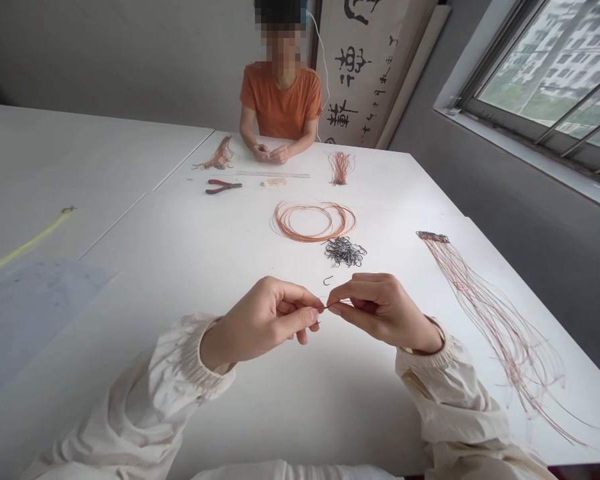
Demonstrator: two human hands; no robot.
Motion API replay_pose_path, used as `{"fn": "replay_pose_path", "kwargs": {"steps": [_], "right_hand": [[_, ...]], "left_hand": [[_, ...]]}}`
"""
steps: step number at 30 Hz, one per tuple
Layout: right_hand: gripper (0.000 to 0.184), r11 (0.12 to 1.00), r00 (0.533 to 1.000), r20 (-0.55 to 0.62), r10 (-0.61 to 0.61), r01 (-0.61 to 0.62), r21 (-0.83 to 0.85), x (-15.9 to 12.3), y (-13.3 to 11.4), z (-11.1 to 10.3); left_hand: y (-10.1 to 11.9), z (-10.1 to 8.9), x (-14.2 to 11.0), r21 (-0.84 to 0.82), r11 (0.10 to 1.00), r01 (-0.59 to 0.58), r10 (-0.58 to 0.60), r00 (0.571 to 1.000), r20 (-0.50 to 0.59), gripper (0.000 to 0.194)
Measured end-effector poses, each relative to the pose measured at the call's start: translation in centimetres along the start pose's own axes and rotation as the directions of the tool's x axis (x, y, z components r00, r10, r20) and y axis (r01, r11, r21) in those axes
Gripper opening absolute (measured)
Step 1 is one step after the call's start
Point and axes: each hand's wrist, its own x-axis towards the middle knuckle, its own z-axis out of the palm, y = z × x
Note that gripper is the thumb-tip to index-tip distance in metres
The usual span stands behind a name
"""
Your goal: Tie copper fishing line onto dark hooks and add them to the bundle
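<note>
My left hand (267, 317) is closed, pinching a small dark fish hook (319, 323) that is mostly hidden by the fingers. My right hand (380, 307) faces it with thumb and forefinger pinched on a thin line (347, 303) where it meets the hook's shank. The two hands' fingertips almost touch above the white table (300, 413). Just beyond them lies a single loose hook (328, 281), with a heap of dark hooks (346, 251) behind it. A coil of orange line (305, 235) rests against that heap.
Hooks tied to long orange lines (475, 300) spread along the right side. Across the table sits a person in an orange shirt (283, 103), hands together, near red-handled pliers (223, 186), a ruler (275, 175) and two line bundles (340, 168). A yellow strand (27, 245) lies left.
</note>
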Motion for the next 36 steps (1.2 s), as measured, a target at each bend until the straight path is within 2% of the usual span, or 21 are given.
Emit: {"fn": "replay_pose_path", "kwargs": {"steps": [5,15,23,31,36], "right_hand": [[0.010,1.000,1.000,0.006,-0.007,0.007,0.002,0.10,0.00,0.06],[0.012,0.996,0.997,-0.023,0.069,-0.068,0.052,0.22,0.03,0.21],[0.011,0.997,0.997,-0.029,0.068,-0.067,0.042,0.13,0.05,0.13],[0.009,0.999,0.998,-0.041,0.043,-0.042,0.027,-0.07,0.29,-0.02],[0.010,1.000,0.999,-0.025,0.030,-0.029,0.012,0.06,0.12,0.03]], "left_hand": [[-0.25,0.21,0.04,0.098,0.990,-0.100,0.108,0.991,-0.076,0.018],[-0.47,0.38,-0.11,0.210,0.963,-0.166,0.198,0.970,-0.142,0.022],[-0.23,0.50,-0.14,0.202,0.963,-0.180,0.212,0.966,-0.148,0.022],[-0.22,0.19,-0.34,0.064,0.993,-0.101,0.107,0.991,-0.086,0.023],[-0.25,0.50,-0.17,0.068,0.992,-0.111,0.119,0.984,-0.134,0.017]]}}
